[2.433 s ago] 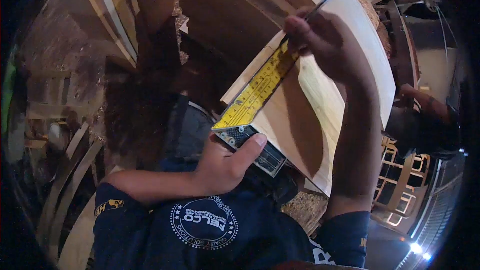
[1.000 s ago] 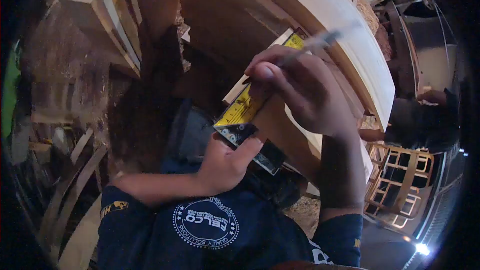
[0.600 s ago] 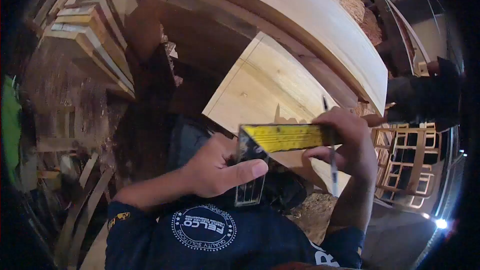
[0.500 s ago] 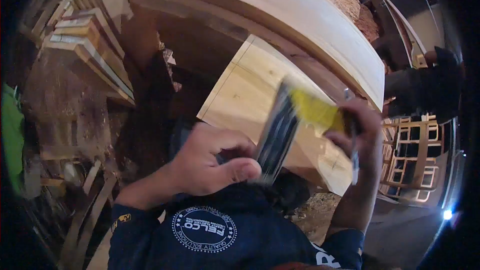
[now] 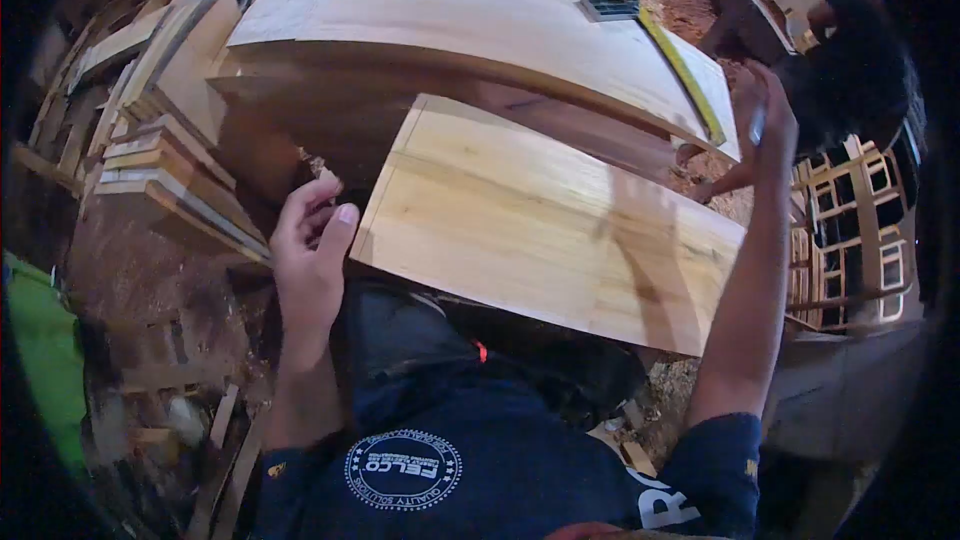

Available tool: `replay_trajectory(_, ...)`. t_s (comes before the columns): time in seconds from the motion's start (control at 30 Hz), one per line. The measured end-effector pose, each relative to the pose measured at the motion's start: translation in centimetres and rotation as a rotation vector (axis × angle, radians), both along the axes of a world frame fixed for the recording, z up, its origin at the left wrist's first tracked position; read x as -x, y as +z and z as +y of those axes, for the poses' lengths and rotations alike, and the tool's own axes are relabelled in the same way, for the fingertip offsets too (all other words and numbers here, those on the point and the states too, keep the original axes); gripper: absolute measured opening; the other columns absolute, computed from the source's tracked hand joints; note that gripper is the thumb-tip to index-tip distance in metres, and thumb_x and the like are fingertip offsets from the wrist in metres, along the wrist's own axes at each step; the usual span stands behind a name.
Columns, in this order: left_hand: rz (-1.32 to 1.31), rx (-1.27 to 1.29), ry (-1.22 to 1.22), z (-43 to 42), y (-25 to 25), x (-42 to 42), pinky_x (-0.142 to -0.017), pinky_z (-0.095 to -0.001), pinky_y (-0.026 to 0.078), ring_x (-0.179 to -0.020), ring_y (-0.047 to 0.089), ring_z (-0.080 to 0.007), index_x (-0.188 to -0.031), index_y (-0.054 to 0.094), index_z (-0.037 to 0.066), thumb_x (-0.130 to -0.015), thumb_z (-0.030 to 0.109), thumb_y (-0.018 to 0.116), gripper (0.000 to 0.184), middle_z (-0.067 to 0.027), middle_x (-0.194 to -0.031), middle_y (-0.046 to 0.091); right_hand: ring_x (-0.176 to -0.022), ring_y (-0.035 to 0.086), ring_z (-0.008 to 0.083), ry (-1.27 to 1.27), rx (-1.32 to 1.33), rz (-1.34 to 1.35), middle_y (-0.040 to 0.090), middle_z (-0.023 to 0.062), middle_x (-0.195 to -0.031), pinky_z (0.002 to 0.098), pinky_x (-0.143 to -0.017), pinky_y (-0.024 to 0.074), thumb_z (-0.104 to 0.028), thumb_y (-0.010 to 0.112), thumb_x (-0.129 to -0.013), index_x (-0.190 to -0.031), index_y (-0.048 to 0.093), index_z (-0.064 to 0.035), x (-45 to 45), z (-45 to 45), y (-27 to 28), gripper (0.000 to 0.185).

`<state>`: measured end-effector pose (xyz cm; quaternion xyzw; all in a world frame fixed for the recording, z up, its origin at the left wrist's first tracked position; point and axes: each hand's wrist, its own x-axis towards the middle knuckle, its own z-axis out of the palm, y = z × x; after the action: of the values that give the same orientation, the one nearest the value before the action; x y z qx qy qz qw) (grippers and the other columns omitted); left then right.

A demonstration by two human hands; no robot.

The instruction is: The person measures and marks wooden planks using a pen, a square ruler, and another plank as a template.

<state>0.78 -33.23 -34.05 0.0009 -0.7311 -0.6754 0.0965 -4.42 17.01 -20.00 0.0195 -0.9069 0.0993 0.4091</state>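
A pale wooden board (image 5: 530,215) with pencil lines near its left end lies across in front of me. My left hand (image 5: 312,240) is beside that end, fingers loosely curled and apart, holding nothing. At the right, my right hand (image 5: 770,110) is closed around a pen (image 5: 757,126), past the board's far right corner. The yellow-bladed square (image 5: 682,75) rests on the long curved plank (image 5: 460,10) behind the board, its dark stock (image 5: 610,8) pointing left. Neither hand touches the square.
Stacked angled boards (image 5: 180,175) stand at the left, with a green cloth (image 5: 45,360) below them. Another person (image 5: 850,70) is at the upper right, beside wood shavings (image 5: 690,20). Slatted wooden frames (image 5: 850,230) stand at the right, and wood scraps (image 5: 225,440) lie lower left.
The square has gone from my hands onto the curved plank. My left hand has let go and moved left to the board's end; my right hand has moved up and right with the pen.
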Motion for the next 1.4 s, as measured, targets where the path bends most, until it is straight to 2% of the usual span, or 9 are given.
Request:
replay_trajectory(0.3, -0.366, -0.367, -0.518, 0.6, 1.0, 1.8, -0.103, -0.0326, 0.047, -0.117, 0.063, -0.0199, -0.142, 0.049, -0.008, -0.093, 0.02, 0.067, 0.059, -0.0148, -0.13, 0.064, -0.124, 0.056, 0.0458, -1.021, 0.082, -1.003, 0.061, 0.0292, -0.132, 0.0538, -0.105, 0.0439, -0.037, 0.058, -0.1, -0.135, 0.06, 0.0002, -21.8, 16.8, -8.7, 0.051)
replay_trajectory(0.57, -0.374, 0.061, -0.592, -4.2, 3.0, -1.3, -0.099, -0.0354, 0.05, -0.117, 0.063, -0.0236, -0.142, 0.043, -0.011, -0.072, 0.054, 0.085, 0.105, -0.0165, -0.129, 0.063, -0.107, 0.068, 0.0376, -0.671, 0.291, -0.283, 0.071, 0.0198, -0.117, 0.0413, -0.09, 0.0534, -0.031, 0.063, -0.099, -0.12, 0.068, -0.0038, -29.7, 15.5, -13.1, 0.035)
replay_trajectory(0.63, -0.349, 0.064, -0.597, -6.5, 1.5, -1.4, -0.101, -0.0367, 0.049, -0.118, 0.061, -0.0262, -0.141, 0.04, -0.013, -0.07, 0.055, 0.086, 0.109, -0.0181, -0.129, 0.061, -0.095, 0.067, 0.0226, -0.66, 0.75, -0.301, 0.072, 0.0104, -0.1, 0.0349, -0.085, 0.0519, -0.032, 0.058, -0.102, -0.117, 0.068, -0.0001, -26.7, 9.1, -10.4, 0.037)
replay_trajectory(0.67, -0.351, 0.148, -0.563, -6.6, 2.1, -1.8, -0.102, -0.0379, 0.048, -0.119, 0.06, -0.0271, -0.143, 0.041, -0.009, -0.069, 0.062, 0.084, 0.111, -0.0176, -0.131, 0.059, -0.095, 0.065, 0.0203, -0.553, 0.478, -0.346, 0.071, 0.0088, -0.1, 0.0339, -0.084, 0.0514, -0.032, 0.058, -0.103, -0.117, 0.068, -0.0012, -26.5, 8.6, -10.7, 0.036)
replay_trajectory(0.8, -0.173, 0.295, -0.666, -11.9, 0.9, -1.0, -0.095, -0.0405, 0.05, -0.116, 0.059, -0.0254, -0.154, 0.034, 0.002, -0.09, 0.043, 0.077, 0.088, -0.0163, -0.144, 0.052, -0.095, 0.061, 0.0139, -0.622, 0.725, -0.424, 0.07, 0.0051, -0.102, 0.0317, -0.085, 0.0497, -0.034, 0.055, -0.105, -0.117, 0.069, -0.0033, -24.7, 4.2, -7.9, 0.036)
replay_trajectory(0.9, -0.356, 0.223, -0.52, -12.0, 1.9, -1.7, -0.109, -0.0374, 0.04, -0.137, 0.045, -0.0243, -0.159, 0.029, 0.005, -0.088, 0.045, 0.079, 0.096, -0.0146, -0.156, 0.042, -0.097, 0.06, 0.0135, -0.356, 0.979, -0.405, 0.07, 0.0033, -0.105, 0.0309, -0.088, 0.0488, -0.034, 0.051, -0.106, -0.12, 0.069, -0.0032, -24.0, 4.3, -8.7, 0.038)
replay_trajectory(1.0, -0.276, 0.131, -0.349, -10.5, 0.8, -1.7, -0.104, -0.0388, 0.048, -0.12, 0.06, -0.0274, -0.148, 0.034, -0.007, -0.067, 0.043, 0.088, 0.11, -0.0155, -0.134, 0.057, -0.099, 0.061, 0.014, -0.374, 0.791, -0.374, 0.07, 0.004, -0.11, 0.0319, -0.089, 0.0493, -0.031, 0.051, -0.106, -0.121, 0.069, -0.0017, -24.6, 5.1, -10.1, 0.038)
replay_trajectory(1.13, -0.314, 0.253, -0.358, -9.3, 1.2, -1.9, -0.102, -0.0366, 0.049, -0.118, 0.06, -0.0224, -0.141, 0.047, -0.002, -0.086, 0.023, 0.076, 0.068, -0.0111, -0.13, 0.061, -0.101, 0.063, 0.0154, -0.346, 0.867, -0.391, 0.07, 0.0061, -0.113, 0.0329, -0.09, 0.05, -0.028, 0.053, -0.105, -0.123, 0.068, -0.0015, -23.6, 4.0, -9.1, 0.035)
replay_trajectory(1.4, -0.254, -0.594, 0.46, -15.1, -12.9, -4.1, -0.112, -0.0389, 0.036, -0.132, 0.048, -0.0223, -0.141, 0.051, 0.0, -0.096, 0.05, 0.066, 0.069, -0.0158, -0.143, 0.054, -0.103, 0.065, 0.0186, -0.195, 0.528, -0.374, 0.07, 0.0093, -0.115, 0.0341, -0.09, 0.0515, -0.023, 0.057, -0.103, -0.128, 0.064, -0.0021, -15.6, 0.3, -8.7, 0.033)
